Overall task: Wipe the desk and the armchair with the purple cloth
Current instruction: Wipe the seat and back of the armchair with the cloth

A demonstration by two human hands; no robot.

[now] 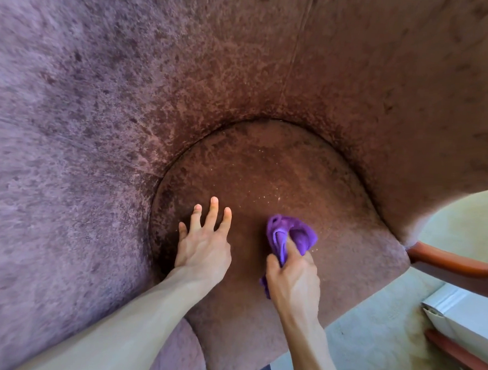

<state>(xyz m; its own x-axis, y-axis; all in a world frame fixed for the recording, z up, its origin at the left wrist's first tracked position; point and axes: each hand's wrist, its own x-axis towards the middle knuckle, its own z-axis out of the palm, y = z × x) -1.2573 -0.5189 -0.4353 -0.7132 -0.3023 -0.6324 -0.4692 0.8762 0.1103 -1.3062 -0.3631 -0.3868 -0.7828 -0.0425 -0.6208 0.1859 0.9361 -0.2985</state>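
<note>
The armchair (105, 123) fills most of the view, covered in mottled brownish-mauve velvet with a high curved back. Its rounded seat cushion (268, 172) carries small pale specks near the middle. My right hand (292, 279) is closed around the bunched purple cloth (291, 236), which presses on the seat just right of centre. My left hand (204, 239) lies flat on the seat's left part, fingers spread, holding nothing. The desk is not in view.
A reddish wooden armrest (452, 262) juts out at the right of the chair. Below it stands a white panel (466, 314) with another reddish wooden bar (459, 356). Pale carpet (375, 350) shows at the lower right.
</note>
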